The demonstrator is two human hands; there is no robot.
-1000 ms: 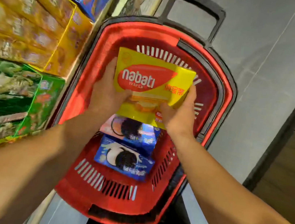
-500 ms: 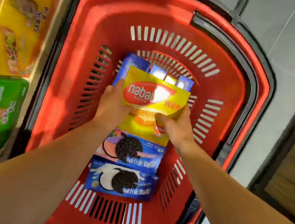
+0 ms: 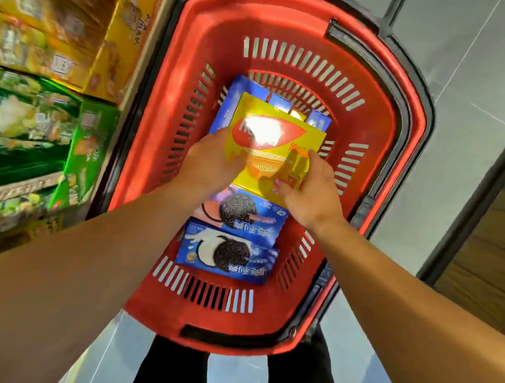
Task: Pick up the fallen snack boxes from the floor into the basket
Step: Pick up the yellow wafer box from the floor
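— Fingers? The left hand (image 3: 213,161) and right hand (image 3: 311,193) have just slackened, spread loosely against the yellow box (image 3: 271,148), no longer clamping it.

— And the box? Lower now, lying on the blue boxes (image 3: 229,256) inside the basket (image 3: 196,53). Likely placed; hands can withdraw.

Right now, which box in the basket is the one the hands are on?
The yellow wafer box: both hands, left and right, flank it. The two blue cookie boxes nearer the person lie untouched.
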